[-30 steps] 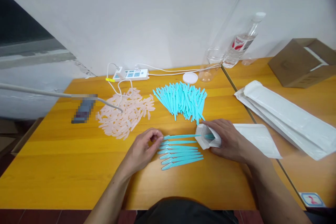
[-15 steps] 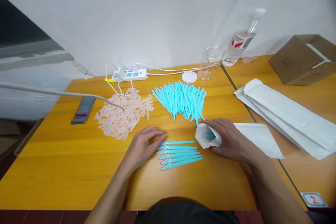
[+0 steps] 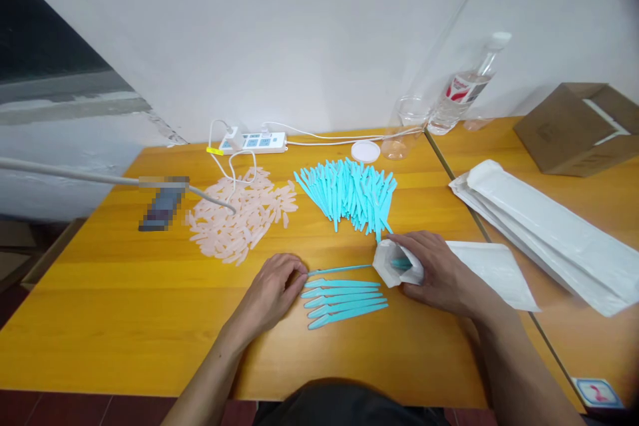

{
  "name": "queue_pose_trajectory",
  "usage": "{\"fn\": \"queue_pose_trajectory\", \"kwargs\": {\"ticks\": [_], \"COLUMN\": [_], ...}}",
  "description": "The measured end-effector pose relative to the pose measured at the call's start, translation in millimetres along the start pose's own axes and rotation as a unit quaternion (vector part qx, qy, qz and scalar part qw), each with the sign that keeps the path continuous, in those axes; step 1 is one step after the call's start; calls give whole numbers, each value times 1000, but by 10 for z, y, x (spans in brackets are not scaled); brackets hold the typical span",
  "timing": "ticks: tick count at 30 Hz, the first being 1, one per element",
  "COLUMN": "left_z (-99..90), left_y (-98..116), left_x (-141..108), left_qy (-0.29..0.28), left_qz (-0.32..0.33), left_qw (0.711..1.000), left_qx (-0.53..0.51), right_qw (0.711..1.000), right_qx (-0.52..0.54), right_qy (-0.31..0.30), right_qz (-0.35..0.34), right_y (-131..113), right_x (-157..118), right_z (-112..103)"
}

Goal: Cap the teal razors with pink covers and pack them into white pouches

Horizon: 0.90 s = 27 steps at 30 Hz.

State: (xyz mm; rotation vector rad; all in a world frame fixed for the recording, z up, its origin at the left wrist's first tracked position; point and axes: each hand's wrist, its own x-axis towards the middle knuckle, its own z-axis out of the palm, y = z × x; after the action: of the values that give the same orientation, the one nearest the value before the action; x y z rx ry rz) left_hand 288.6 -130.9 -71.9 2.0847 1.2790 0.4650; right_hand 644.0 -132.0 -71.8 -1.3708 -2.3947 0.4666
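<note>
My left hand [image 3: 279,283] is closed in a pinch on the left end of one turquoise eyebrow razor [image 3: 342,270]. This razor points right, toward the mouth of a white padded envelope [image 3: 384,261]. Wrapped around the envelope, my right hand [image 3: 433,266] keeps its mouth spread, and turquoise razors show inside. Below the pinched razor, several more razors [image 3: 349,295] lie side by side in a row on the table. Behind them is a large heap of turquoise razors [image 3: 349,193], with one handle reaching almost to the envelope.
Pale pink plastic slips [image 3: 239,219] are piled on the left, beside a blurred-out phone [image 3: 162,205] and under a cable. A power strip [image 3: 259,141], white lid [image 3: 365,151], clear jar [image 3: 399,136] and bottle [image 3: 459,93] line the wall. More envelopes [image 3: 544,233] and a carton [image 3: 574,130] are right.
My left hand has picked the uppermost razor of the row up by its end and turned it on edge. My right hand still holds the envelope in about the same place.
</note>
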Motion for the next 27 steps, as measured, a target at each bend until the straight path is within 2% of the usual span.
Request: {"fn": "queue_pose_trajectory", "kwargs": {"ticks": [5, 9, 11, 14, 17, 19, 21, 24, 27], "left_z": [-92, -170, -69, 230, 402, 325, 145, -81, -95], "left_y": [-62, 82, 250, 540, 687, 629, 468, 197, 62], "left_x": [-143, -90, 82, 441, 659, 622, 462, 167, -5], "left_qy": [8, 16, 9, 2, -19, 11, 59, 33, 3], "left_qz": [-24, 0, 44, 124, 209, 186, 109, 31, 6], "left_qw": [998, 995, 996, 992, 974, 975, 985, 998, 1000], "left_qx": [-63, -98, -74, -35, -84, -121, -119, -50, 11], "right_qw": [1000, 1000, 1000, 1000, 1000, 1000, 1000, 1000, 1000], "right_qx": [4, 2, -3, -4, -1, -2, -2, 2, 3], "right_qy": [-11, -12, -10, -7, -10, -12, -14, -24, -26], "right_qz": [10, 4, 0, -8, -8, -1, 5, 9, 10], "right_y": [5, -6, -11, -15, -11, -2, 10, 23, 11], "right_x": [1, 1, 2, 3, 7, 9, 11, 19, 36], "right_z": [-1, -11, -5, 17, 32, 31, 28, 32, 44]}}
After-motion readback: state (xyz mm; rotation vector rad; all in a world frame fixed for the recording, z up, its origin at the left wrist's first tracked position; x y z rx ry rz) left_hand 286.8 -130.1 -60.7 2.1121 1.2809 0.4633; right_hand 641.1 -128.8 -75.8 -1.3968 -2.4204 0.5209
